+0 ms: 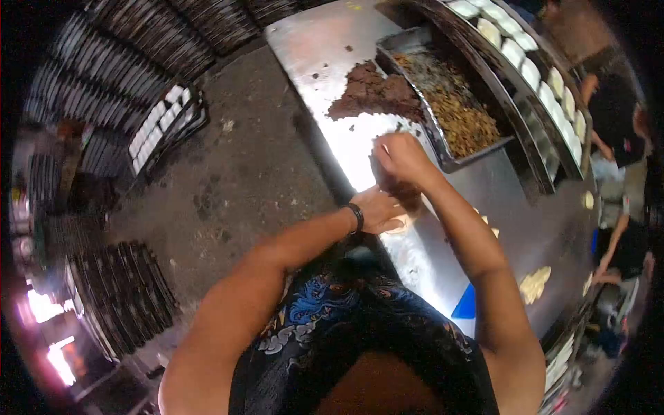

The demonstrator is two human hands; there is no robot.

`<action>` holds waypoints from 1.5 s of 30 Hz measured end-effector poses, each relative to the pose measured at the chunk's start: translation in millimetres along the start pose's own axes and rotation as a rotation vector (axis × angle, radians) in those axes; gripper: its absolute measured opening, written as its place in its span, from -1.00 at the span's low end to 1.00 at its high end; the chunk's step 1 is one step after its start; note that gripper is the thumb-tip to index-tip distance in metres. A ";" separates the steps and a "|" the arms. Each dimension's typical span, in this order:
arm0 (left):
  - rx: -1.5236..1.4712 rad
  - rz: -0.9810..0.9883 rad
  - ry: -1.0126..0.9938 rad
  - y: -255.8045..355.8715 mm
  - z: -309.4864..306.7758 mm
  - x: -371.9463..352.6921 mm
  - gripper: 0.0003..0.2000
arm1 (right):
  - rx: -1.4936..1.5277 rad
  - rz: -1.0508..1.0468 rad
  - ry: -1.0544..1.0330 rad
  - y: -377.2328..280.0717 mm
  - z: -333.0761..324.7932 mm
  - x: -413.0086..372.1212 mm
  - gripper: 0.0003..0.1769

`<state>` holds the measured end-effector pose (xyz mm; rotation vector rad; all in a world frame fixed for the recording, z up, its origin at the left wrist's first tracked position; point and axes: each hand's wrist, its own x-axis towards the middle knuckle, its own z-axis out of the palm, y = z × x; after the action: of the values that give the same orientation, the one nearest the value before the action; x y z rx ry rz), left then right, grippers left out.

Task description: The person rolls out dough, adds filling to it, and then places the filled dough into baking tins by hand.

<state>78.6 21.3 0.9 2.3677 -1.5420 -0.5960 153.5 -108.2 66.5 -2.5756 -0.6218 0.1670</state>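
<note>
My left hand [379, 209], with a dark band at the wrist, is over the near edge of the metal table, its fingers curled around a pale piece of dough [404, 225] that is mostly hidden. Just above it, my right hand [407, 160] is closed, with dark brown filling [387, 178] showing under and beside it. The two hands nearly touch, and the exact grip on the filling is partly hidden. Beyond my hands a heap of the same brown filling [377, 93] lies on the table.
A metal tray [451, 164] of crumbly yellow-brown filling stands beside the heap. Farther right, a rack [546, 169] bears white dough pieces. A blue scraper [465, 303] and flattened dough [535, 285] lie on the table [449, 259]. Stacked trays [121, 297] stand left; people work at right.
</note>
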 end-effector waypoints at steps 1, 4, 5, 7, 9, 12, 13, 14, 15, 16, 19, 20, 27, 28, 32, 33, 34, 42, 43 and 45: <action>-0.043 0.002 -0.061 1.0 -5.6 -0.7 -0.52 | -0.044 -0.094 0.197 3.8 12.9 24.7 -0.81; 0.020 0.111 0.255 -5.0 6.8 -2.0 -0.49 | -0.132 -0.281 0.506 13.0 58.4 80.7 -0.75; 0.035 0.168 0.405 -7.1 14.5 -2.3 -0.49 | -0.185 -0.264 0.513 14.7 67.0 90.9 -0.80; -0.023 0.120 0.351 -3.3 -0.5 -5.6 -0.50 | -0.297 -0.224 0.510 7.7 79.1 101.0 -0.83; -0.181 0.067 0.157 1.6 -13.3 -11.3 -0.51 | -0.419 -0.052 0.218 -8.2 73.3 105.4 -0.85; 0.000 0.135 0.491 -10.6 41.6 3.1 -0.52 | -0.531 -0.037 0.069 -14.8 68.4 112.3 -0.83; 0.064 0.166 0.607 -8.8 34.1 1.5 -0.53 | -0.553 -0.004 0.019 -19.0 65.2 111.8 -0.83; 0.114 0.143 0.493 -6.4 29.6 -5.9 -0.51 | -0.538 -0.027 0.005 -20.5 59.8 108.0 -0.82; 0.052 0.152 0.479 0.4 23.0 -14.3 -0.50 | -0.554 -0.021 -0.034 -9.8 60.8 110.8 -0.84; -0.005 0.165 0.462 6.3 19.1 -21.1 -0.50 | -0.584 -0.026 -0.119 -2.9 50.1 114.3 -0.83; -0.082 0.263 0.196 16.7 50.3 -36.5 -0.40 | -0.235 0.059 -0.162 16.0 12.4 82.2 -0.77; -0.119 0.266 0.222 25.7 53.4 -46.9 -0.37 | -0.049 0.099 -0.129 21.5 -2.2 60.8 -0.74; -0.067 0.340 0.017 28.1 36.2 -69.7 -0.20 | -0.105 0.421 0.352 -25.5 45.7 -122.2 -0.60; -0.070 0.367 -0.021 28.7 38.6 -71.6 -0.20 | -0.183 0.430 0.363 -40.2 67.4 -132.9 -0.57; -0.392 0.492 0.085 11.5 42.4 -85.4 -0.50 | -0.157 0.475 -0.134 -19.4 28.1 -125.2 -0.50; -0.477 0.510 0.105 2.5 41.6 -83.2 -0.57 | -0.112 0.520 -0.260 -7.0 -1.2 -103.3 -0.52; -0.544 0.483 0.323 -7.2 40.5 -80.2 -0.73 | -0.076 0.541 -0.384 2.9 -19.2 -85.3 -0.54; -0.324 -0.181 0.916 -80.8 -11.6 -20.7 -0.83 | -0.257 0.305 0.513 -2.6 70.2 -52.4 -0.46; -0.324 -0.243 0.912 -79.8 -11.0 -14.2 -0.82 | -0.050 0.290 0.542 1.9 60.7 -52.3 -0.47; -0.254 -0.308 0.939 -76.8 -12.7 3.9 -0.81 | 0.340 0.249 0.576 38.7 10.8 -45.6 -0.47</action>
<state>148.2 48.9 -21.1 2.1693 -0.6539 0.2606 126.0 -154.6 38.7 -2.2039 -0.0505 -0.3508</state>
